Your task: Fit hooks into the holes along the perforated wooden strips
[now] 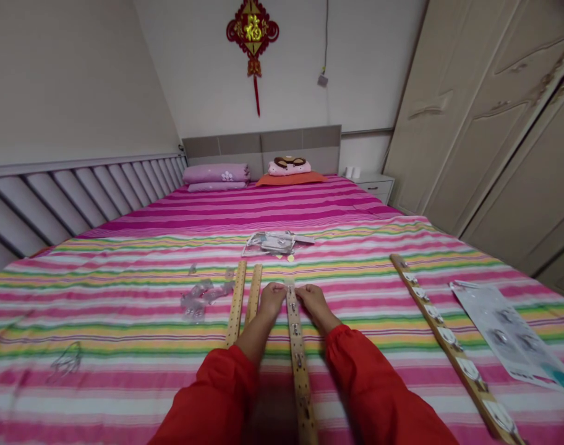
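Note:
A long wooden strip point(302, 386) with rows of small holes lies lengthwise in front of me on the striped bed cover. Several small shiny metal pieces point(295, 329) sit along its upper face. My left hand point(273, 299) is closed at the left edge of its far end, thumb and fingertips pinched together. On the opposite edge, my right hand point(312, 300) is closed in a similar pinch. Any small part between the fingertips is too small to make out. Just left of my left hand lie two more perforated wooden strips, one longer point(236, 303) and one partly behind my forearm point(254, 290).
Clear plastic pieces point(201, 296) are scattered at the left, with a thin wire-like loop point(67, 360) nearer. Plastic packets point(273, 242) lie beyond my hands. At right are a strip bearing white-and-metal pieces point(448, 337) and a blister pack point(509, 330). Folded bedding point(217, 174) rests by the headboard.

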`<state>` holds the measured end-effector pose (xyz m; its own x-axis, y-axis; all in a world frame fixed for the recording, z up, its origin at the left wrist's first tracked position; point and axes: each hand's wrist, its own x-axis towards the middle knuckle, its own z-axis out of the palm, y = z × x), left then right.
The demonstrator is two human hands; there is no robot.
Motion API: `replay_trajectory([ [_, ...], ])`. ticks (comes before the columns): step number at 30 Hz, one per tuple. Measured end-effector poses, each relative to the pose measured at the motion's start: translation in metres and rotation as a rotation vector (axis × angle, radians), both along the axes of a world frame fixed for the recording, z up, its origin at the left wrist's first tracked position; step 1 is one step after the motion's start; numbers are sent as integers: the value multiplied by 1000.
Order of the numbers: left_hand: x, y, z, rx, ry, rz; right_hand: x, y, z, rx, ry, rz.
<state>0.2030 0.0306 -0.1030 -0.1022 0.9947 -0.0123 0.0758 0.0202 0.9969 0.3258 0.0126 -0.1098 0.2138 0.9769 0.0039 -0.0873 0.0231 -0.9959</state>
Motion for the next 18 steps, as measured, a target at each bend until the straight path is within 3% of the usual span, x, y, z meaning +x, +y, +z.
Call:
replay_trajectory([
  [18, 6, 8, -10, -53, 112, 18, 1, 6, -11, -104, -179, -91],
])
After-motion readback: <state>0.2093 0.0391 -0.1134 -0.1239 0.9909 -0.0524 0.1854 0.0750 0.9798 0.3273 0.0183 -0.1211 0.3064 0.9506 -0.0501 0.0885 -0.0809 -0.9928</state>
